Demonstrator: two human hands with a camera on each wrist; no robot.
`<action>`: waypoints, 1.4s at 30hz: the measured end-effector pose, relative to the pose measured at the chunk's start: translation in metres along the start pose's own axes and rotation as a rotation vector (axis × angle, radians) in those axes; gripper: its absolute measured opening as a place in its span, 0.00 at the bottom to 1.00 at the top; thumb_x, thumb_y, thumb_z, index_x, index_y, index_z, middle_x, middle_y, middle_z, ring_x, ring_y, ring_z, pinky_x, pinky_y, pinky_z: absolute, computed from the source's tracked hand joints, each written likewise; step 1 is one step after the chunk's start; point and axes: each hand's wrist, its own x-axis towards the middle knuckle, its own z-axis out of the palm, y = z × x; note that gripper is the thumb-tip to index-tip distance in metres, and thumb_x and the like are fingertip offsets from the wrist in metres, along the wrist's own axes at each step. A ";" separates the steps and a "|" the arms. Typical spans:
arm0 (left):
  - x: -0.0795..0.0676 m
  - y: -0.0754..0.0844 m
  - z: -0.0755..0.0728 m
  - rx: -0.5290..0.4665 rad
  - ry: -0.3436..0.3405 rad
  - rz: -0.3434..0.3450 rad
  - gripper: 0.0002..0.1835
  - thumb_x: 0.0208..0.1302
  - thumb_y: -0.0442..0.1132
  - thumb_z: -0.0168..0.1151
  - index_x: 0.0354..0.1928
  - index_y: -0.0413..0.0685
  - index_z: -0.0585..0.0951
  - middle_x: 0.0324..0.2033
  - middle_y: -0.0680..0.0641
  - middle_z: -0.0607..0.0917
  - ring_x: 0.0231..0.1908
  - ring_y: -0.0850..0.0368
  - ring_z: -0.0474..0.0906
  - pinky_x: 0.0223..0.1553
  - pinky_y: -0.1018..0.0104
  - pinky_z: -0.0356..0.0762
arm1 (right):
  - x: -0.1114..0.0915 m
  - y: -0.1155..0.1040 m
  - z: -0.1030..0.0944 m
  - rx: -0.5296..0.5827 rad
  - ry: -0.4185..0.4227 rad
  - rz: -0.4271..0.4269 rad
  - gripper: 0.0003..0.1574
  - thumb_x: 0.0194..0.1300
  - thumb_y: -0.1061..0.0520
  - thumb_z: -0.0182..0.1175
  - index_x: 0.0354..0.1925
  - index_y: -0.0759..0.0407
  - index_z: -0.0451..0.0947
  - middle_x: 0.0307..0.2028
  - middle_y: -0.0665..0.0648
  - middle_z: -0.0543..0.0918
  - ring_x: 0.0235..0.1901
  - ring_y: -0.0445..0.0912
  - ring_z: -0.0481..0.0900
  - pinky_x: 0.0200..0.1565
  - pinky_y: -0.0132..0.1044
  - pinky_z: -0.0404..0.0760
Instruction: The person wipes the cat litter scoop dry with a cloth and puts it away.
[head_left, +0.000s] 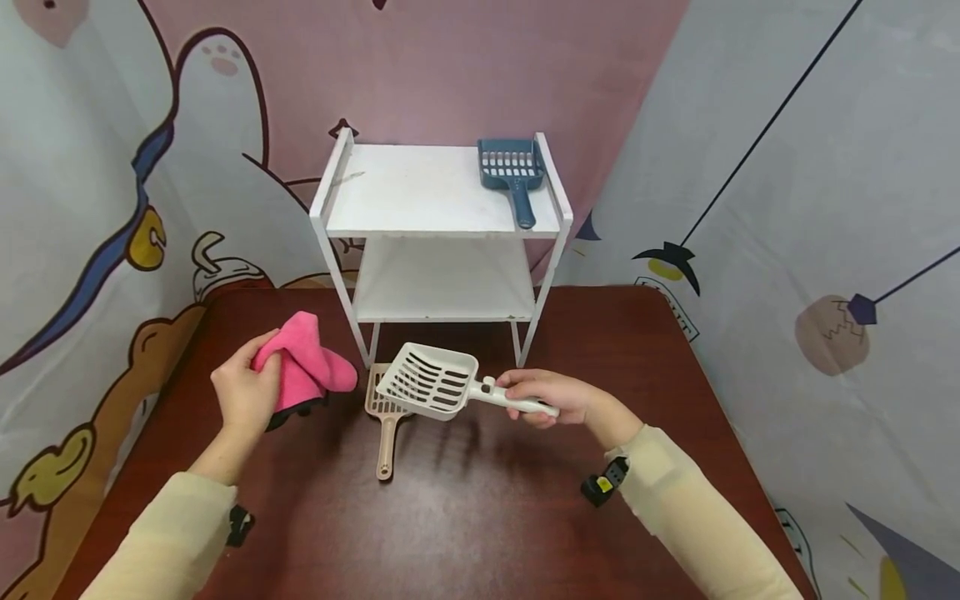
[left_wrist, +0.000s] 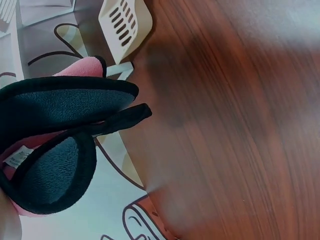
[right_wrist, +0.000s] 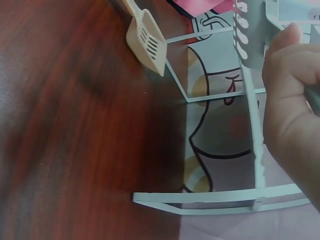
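Note:
My left hand (head_left: pixel 251 385) grips a bunched pink cleaning cloth (head_left: pixel 303 362) above the table's left side. The left wrist view shows the cloth's dark grey underside (left_wrist: pixel 50 167), black edging and a small white tag. In my right hand (head_left: pixel 551 397) is the handle of a white slotted litter scoop (head_left: pixel 429 381), held over the table with its basket pointing left. A beige litter scoop (head_left: pixel 387 442) lies on the table, its basket partly covered by the white scoop in the head view. The right wrist view catches my right hand (right_wrist: pixel 292 95) at its edge.
Behind the scoops stands a white two-tier shelf (head_left: pixel 420 192). On its top, at the right, lies a blue litter scoop (head_left: pixel 512 171). The brown wooden table (head_left: pixel 465 533) meets cartoon-printed cloth walls (head_left: pixel 750 208) at the back and sides.

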 end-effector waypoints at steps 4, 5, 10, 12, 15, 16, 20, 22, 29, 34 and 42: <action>0.001 -0.004 -0.003 0.008 0.013 -0.028 0.13 0.60 0.32 0.57 0.45 0.43 0.85 0.38 0.38 0.86 0.22 0.78 0.63 0.25 0.85 0.59 | -0.004 -0.012 0.001 -0.013 0.008 -0.008 0.12 0.68 0.60 0.44 0.49 0.61 0.61 0.25 0.48 0.75 0.11 0.32 0.63 0.14 0.24 0.60; 0.001 -0.005 -0.004 0.009 0.016 -0.031 0.13 0.60 0.32 0.57 0.45 0.43 0.85 0.38 0.38 0.86 0.23 0.79 0.63 0.26 0.86 0.59 | -0.005 -0.015 0.001 -0.016 0.008 -0.010 0.12 0.68 0.60 0.44 0.49 0.61 0.61 0.25 0.48 0.76 0.11 0.32 0.64 0.14 0.24 0.61; 0.002 -0.007 -0.005 0.014 0.028 -0.037 0.13 0.60 0.32 0.57 0.45 0.43 0.85 0.38 0.38 0.87 0.24 0.82 0.63 0.27 0.86 0.59 | -0.008 -0.029 0.000 -0.033 0.008 -0.020 0.12 0.68 0.59 0.44 0.49 0.60 0.62 0.25 0.47 0.76 0.11 0.32 0.64 0.15 0.24 0.61; 0.003 -0.007 -0.005 0.013 0.026 -0.042 0.13 0.60 0.32 0.57 0.45 0.44 0.85 0.38 0.38 0.87 0.24 0.82 0.64 0.27 0.86 0.59 | -0.008 -0.033 0.000 -0.041 0.010 -0.025 0.12 0.68 0.59 0.44 0.49 0.60 0.62 0.25 0.47 0.76 0.11 0.32 0.64 0.15 0.24 0.61; 0.001 -0.007 -0.006 0.012 0.013 -0.054 0.13 0.60 0.32 0.56 0.45 0.44 0.85 0.38 0.38 0.86 0.24 0.81 0.64 0.27 0.86 0.60 | -0.011 -0.039 0.001 -0.048 0.007 -0.028 0.11 0.68 0.58 0.44 0.48 0.60 0.62 0.25 0.47 0.76 0.11 0.33 0.64 0.15 0.24 0.61; 0.000 -0.007 -0.006 0.013 0.009 -0.058 0.13 0.60 0.32 0.56 0.45 0.44 0.84 0.38 0.38 0.86 0.24 0.81 0.64 0.26 0.86 0.60 | -0.012 -0.040 0.002 -0.052 0.005 -0.029 0.11 0.68 0.58 0.44 0.48 0.60 0.62 0.25 0.47 0.76 0.11 0.33 0.64 0.15 0.24 0.61; -0.003 -0.009 -0.006 0.022 0.005 -0.064 0.13 0.60 0.33 0.57 0.45 0.43 0.84 0.38 0.38 0.86 0.24 0.81 0.63 0.27 0.86 0.61 | -0.016 -0.048 0.005 -0.078 0.010 -0.035 0.12 0.68 0.58 0.44 0.49 0.60 0.62 0.25 0.47 0.76 0.11 0.33 0.64 0.16 0.24 0.61; -0.003 -0.010 -0.006 0.025 0.007 -0.063 0.13 0.61 0.33 0.57 0.45 0.43 0.84 0.38 0.38 0.86 0.24 0.82 0.63 0.27 0.87 0.61 | -0.017 -0.053 0.006 -0.098 0.022 -0.042 0.12 0.68 0.59 0.44 0.49 0.61 0.62 0.25 0.47 0.76 0.11 0.34 0.65 0.16 0.25 0.62; -0.002 -0.010 -0.004 0.020 0.013 -0.045 0.13 0.60 0.33 0.57 0.45 0.43 0.85 0.38 0.37 0.86 0.25 0.86 0.63 0.27 0.88 0.60 | -0.024 -0.081 0.012 -0.122 0.056 -0.066 0.13 0.68 0.60 0.44 0.50 0.61 0.62 0.25 0.49 0.76 0.11 0.35 0.65 0.16 0.26 0.62; -0.003 -0.009 -0.004 0.015 0.014 -0.040 0.12 0.60 0.33 0.57 0.44 0.43 0.85 0.37 0.37 0.86 0.25 0.86 0.63 0.27 0.88 0.60 | -0.029 -0.104 0.017 -0.144 0.092 -0.090 0.13 0.68 0.60 0.43 0.50 0.61 0.62 0.25 0.51 0.77 0.11 0.36 0.65 0.16 0.26 0.63; -0.004 -0.010 -0.002 0.021 0.013 -0.041 0.12 0.59 0.32 0.57 0.44 0.43 0.85 0.36 0.38 0.87 0.24 0.84 0.63 0.27 0.87 0.59 | -0.035 -0.128 0.022 -0.146 0.160 -0.125 0.18 0.67 0.61 0.41 0.54 0.62 0.59 0.26 0.53 0.77 0.11 0.38 0.64 0.16 0.27 0.63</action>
